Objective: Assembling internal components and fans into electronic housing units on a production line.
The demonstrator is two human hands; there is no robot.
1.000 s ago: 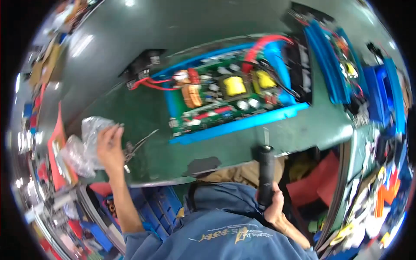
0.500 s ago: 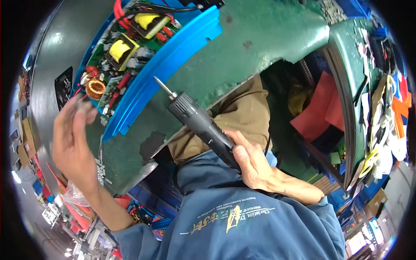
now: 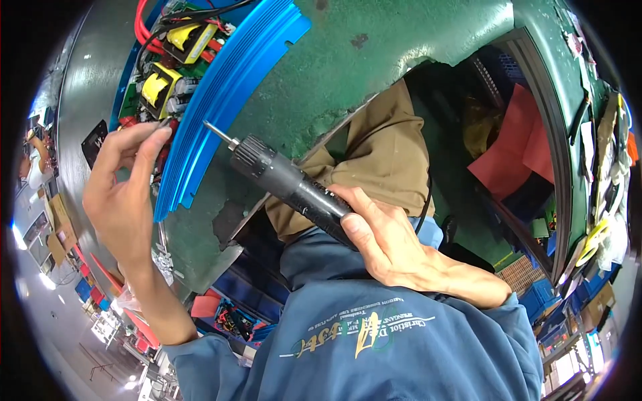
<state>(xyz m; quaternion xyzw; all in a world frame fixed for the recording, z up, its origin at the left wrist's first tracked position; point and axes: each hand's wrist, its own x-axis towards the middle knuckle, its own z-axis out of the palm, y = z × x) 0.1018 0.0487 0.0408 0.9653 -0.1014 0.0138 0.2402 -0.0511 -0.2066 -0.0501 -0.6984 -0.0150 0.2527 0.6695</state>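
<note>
My right hand [image 3: 391,244] is wrapped round a black electric screwdriver [image 3: 294,190], whose bare bit points up and left toward the blue housing. Thumb and forefinger of my left hand [image 3: 127,180] are pinched together on a small grey metal piece [image 3: 162,123], too small to name for sure. That hand hovers over the near left end of the blue metal housing [image 3: 234,87]. Inside the housing lies a circuit board with yellow-wrapped transformers [image 3: 156,88], capacitors and red parts; my left fingers hide part of it. The bit's tip appears close to the housing's ribbed side wall.
The housing rests on a worn green bench [image 3: 361,60] with a ragged front edge. Red and black wires [image 3: 144,33] run from the board. A black plate [image 3: 95,144] lies left of the housing. Loose small metal parts [image 3: 164,260] sit near my left forearm. Red sheets [image 3: 518,137] are at the right.
My left hand's fingers have come together in a pinch near the board. The screwdriver has shifted left, nearer the housing wall. The whole view has moved slightly, with the housing further up and left.
</note>
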